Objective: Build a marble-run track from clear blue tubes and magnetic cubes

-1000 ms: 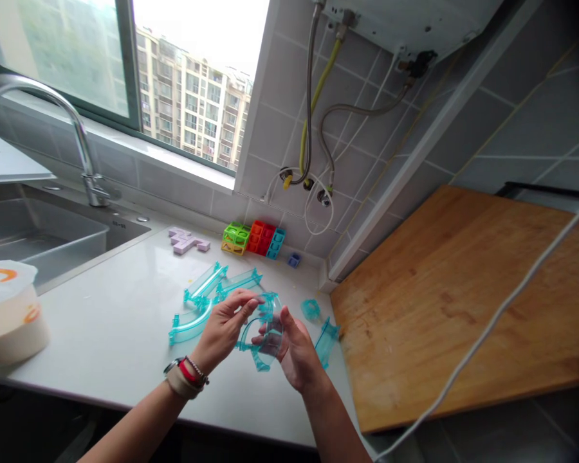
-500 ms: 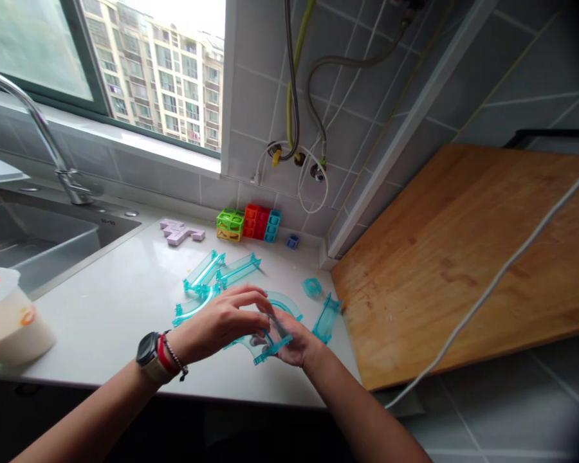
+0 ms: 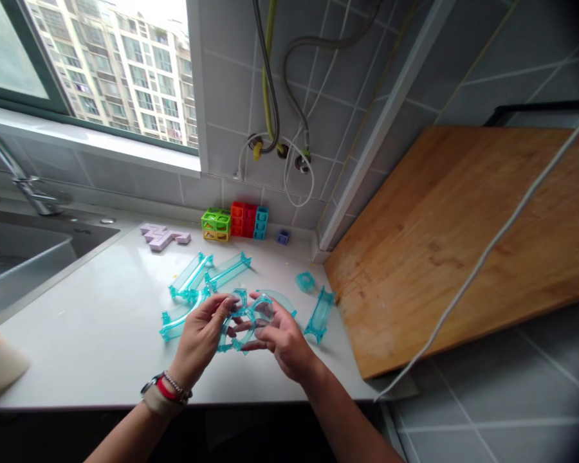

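Observation:
Above the counter's front, my left hand (image 3: 202, 328) and my right hand (image 3: 287, 334) are both closed on a see-through teal plastic track piece (image 3: 241, 315). Fingers cover parts of it, so whether it is one part or joined parts I cannot tell. Left of my left hand lies a curved teal piece (image 3: 174, 325), with two straight teal pieces (image 3: 190, 275) behind. Another curved teal piece (image 3: 282, 299) shows partly behind my right hand. To the right are a straight teal piece (image 3: 321, 315) and a small teal ring-like piece (image 3: 305, 281).
Against the back wall stand green and yellow blocks (image 3: 216, 224), red blocks (image 3: 244, 220) and blue blocks (image 3: 261, 223). A lilac block shape (image 3: 161, 238) lies near the sink (image 3: 94, 238). A wooden board (image 3: 453, 251) leans at the right, crossed by a white cable (image 3: 482, 260).
My left hand has turned and lowered from above the teal piece to grip its left side. My right hand has turned over and grips the right side. The view has shifted right.

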`<state>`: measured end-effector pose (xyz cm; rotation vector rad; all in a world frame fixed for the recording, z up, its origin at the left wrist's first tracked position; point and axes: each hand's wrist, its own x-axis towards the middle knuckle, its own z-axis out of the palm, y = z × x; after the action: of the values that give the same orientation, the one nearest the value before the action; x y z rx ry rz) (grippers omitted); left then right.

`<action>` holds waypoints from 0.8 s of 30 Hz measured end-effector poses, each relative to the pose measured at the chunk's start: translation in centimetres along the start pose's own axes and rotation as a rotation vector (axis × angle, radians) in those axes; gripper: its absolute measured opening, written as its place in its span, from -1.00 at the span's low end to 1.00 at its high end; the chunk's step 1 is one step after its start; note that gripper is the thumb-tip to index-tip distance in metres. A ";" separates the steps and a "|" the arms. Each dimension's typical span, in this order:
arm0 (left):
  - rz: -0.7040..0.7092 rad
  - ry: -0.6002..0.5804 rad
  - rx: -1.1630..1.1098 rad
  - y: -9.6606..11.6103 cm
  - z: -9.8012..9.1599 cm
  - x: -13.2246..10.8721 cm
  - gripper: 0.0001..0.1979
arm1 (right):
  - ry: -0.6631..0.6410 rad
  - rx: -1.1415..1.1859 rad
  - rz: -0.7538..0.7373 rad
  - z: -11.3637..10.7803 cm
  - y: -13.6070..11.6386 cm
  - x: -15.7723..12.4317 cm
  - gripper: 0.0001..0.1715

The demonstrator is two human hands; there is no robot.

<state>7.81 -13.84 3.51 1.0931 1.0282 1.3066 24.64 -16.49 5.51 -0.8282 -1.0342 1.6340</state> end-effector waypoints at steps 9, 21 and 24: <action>-0.148 -0.028 -0.001 -0.9 0.9 -0.2 -0.48 | 0.172 -0.163 -0.077 -0.2 2.7 0.3 -0.38; -0.135 -0.150 0.154 -1.4 0.2 -1.9 -0.34 | 0.249 -0.395 -0.140 -1.3 5.3 0.6 -0.31; -0.133 -0.136 0.161 -1.7 0.3 -2.2 -0.35 | 0.265 -0.338 -0.139 -1.7 5.6 0.6 -0.28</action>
<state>8.39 -15.97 1.82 1.1962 1.0984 1.0435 23.92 -16.27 -0.30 -1.1355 -1.1638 1.2101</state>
